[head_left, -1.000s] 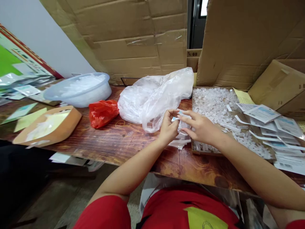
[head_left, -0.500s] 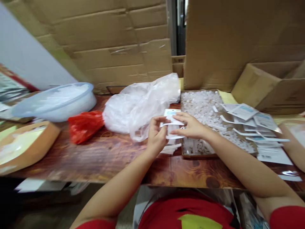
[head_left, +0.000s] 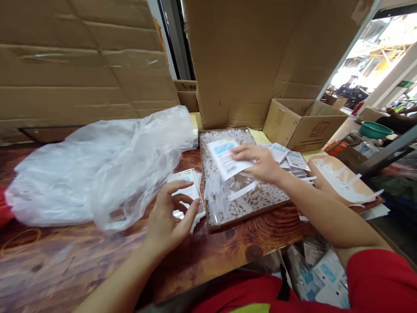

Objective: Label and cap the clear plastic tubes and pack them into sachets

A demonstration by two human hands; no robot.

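My right hand grips a white and blue printed card packet by its right side, above a shallow cardboard tray. Small clear plastic pieces fill that tray, and several longer clear strips lie at its front left. Fingers curved and apart, my left hand holds nothing. Just beyond it is a stack of similar printed cards on the wooden table, partly hidden by the fingers. Right of the tray, more finished-looking card packets lie in a loose pile, partly behind my right hand and forearm.
A large crumpled clear plastic bag covers the table's left. Behind the pile stands an open cardboard box. An orange-tan container with white paper strips is at right. Below the table edge, a bag holds more packets.
The view has swung right. My hands were together on a card; now they are apart, with my right hand carrying a packet over the tray and my left hand open.
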